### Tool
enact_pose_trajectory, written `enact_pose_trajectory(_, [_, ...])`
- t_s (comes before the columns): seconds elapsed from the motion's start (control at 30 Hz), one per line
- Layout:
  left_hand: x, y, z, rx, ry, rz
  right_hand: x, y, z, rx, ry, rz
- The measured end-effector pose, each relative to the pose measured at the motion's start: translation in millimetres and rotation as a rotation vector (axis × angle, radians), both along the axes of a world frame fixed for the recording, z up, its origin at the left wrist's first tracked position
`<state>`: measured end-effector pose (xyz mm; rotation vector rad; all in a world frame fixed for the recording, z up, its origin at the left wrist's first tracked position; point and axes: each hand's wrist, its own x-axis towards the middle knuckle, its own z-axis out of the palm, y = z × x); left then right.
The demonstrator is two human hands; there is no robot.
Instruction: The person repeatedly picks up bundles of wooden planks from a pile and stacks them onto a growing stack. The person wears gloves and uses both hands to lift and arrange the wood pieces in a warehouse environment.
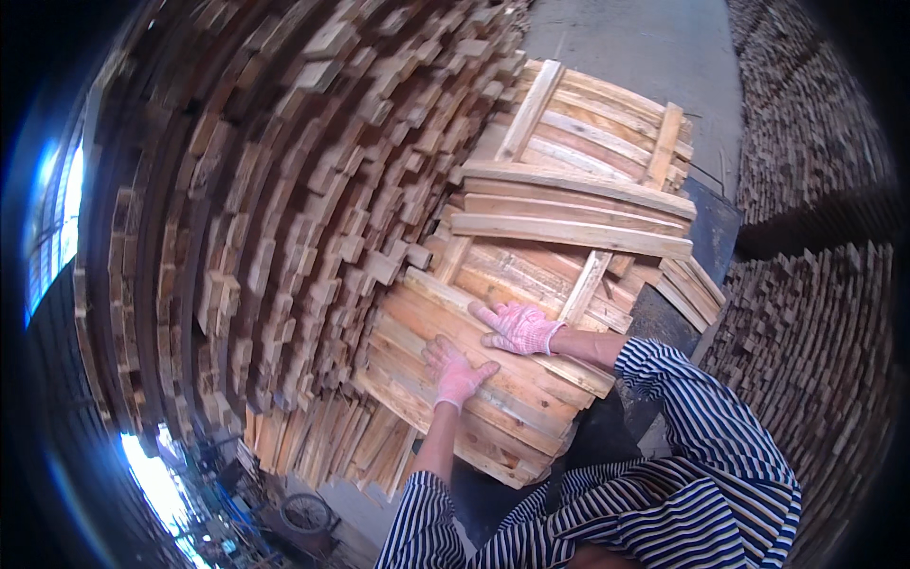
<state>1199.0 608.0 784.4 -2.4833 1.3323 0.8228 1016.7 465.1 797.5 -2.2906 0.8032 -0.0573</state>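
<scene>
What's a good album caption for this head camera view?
Gloved left hand and right hand rest on pale wooden boards beside a tall stack of wood.

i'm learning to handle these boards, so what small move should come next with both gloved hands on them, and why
Probably nudge the boards with both hands so their near ends line up better. Those ends look somewhat uneven, and the left hand and right hand rest on top of the boards, neither seeming to grip one.

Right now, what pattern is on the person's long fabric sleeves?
The long fabric sleeves are striped, dark and white; best seen in the head view.
</scene>
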Motion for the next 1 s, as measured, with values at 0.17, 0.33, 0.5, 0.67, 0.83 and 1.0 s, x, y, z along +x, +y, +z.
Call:
enact_pose_trajectory(0.17, [-11.5, -6.3, 4.7, 0.078, 0.006, -0.007, -75.3, -102.8, -28.9, -0.569, 0.172, -0.358])
enact_pose_trajectory(0.33, [8.1, -5.6, -1.9, 0.1, -0.023, 0.008, -67.9, -116.9, -26.7, -0.617, 0.099, -0.108])
enact_pose_trajectory(0.5, [-1.6, -3.6, 7.8, 0.155, -0.012, 0.011, -16.8, -31.1, 4.7, 0.04, 0.009, -0.093])
enact_pose_trajectory(0.67, [-1.4, -15.0, 12.6, 0.127, 0.008, 0.0, -25.5, -43.2, -27.3, -0.146, -0.245, -0.151])
enact_pose_trajectory(0.83, [-7.7, -13.9, 9.4, 0.123, 0.003, 0.009, -82.3, -144.4, -57.4, -0.911, 0.069, -0.323])
enact_pose_trajectory(1.0, [4.9, -9.1, 1.8, 0.154, -0.001, 0.015, -65.5, -148.0, -19.2, -0.5, 0.133, -0.087])
